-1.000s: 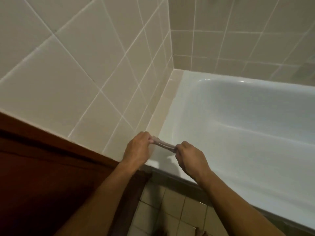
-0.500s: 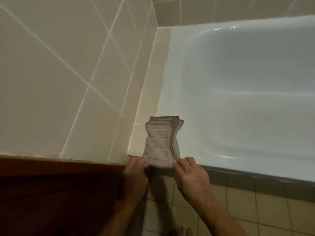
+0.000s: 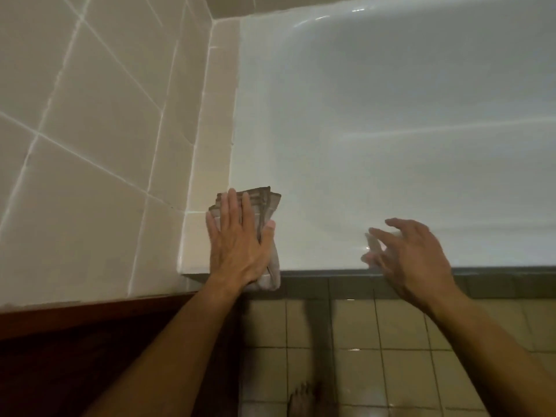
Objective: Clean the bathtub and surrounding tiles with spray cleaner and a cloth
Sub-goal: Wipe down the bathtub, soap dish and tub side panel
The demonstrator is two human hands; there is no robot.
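A folded beige cloth (image 3: pixel 270 206) lies on the near left corner of the white bathtub (image 3: pixel 391 130), overlapping the tiled ledge (image 3: pixel 215 139) and the tub rim. My left hand (image 3: pixel 237 245) presses flat on the cloth with straight fingers. My right hand (image 3: pixel 412 257) hovers over the tub's front rim to the right, fingers spread and loosely bent, holding nothing; it is motion-blurred. No spray cleaner is in view.
Beige wall tiles (image 3: pixel 90 115) rise to the left of the ledge. A dark wooden frame (image 3: pixel 75 341) runs along the lower left. Tan floor tiles (image 3: pixel 391 341) lie below the tub's front edge, with a bare foot (image 3: pixel 302 398) on them.
Both hands pinched the cloth and laid it on the tub corner. Now the left hand lies flat on it and the right hand has let go and moved right.
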